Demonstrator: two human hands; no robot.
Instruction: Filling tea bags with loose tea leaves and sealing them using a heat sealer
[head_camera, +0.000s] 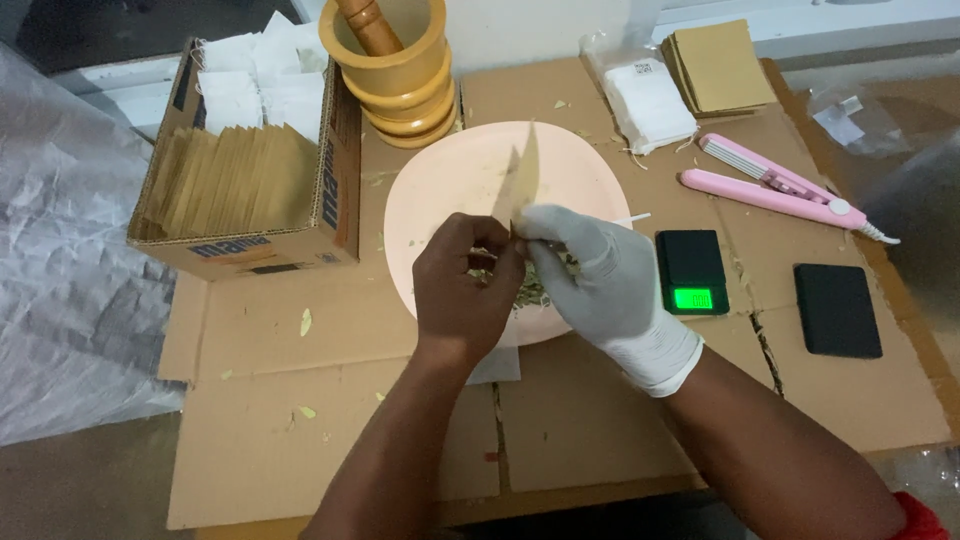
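Observation:
Over a pale pink plate, my bare left hand and my white-gloved right hand meet. Together they pinch a small pale paper sachet that stands upright between the fingertips. A heap of dried green leaves lies on the plate right under the hands, partly hidden by them. A thin white stick pokes out from behind the gloved hand.
A wooden mortar with pestle stands behind the plate. A cardboard box of brown and white sachets is at left. At right lie a small digital scale, a black pad, a pink heat sealer, and sachet stacks.

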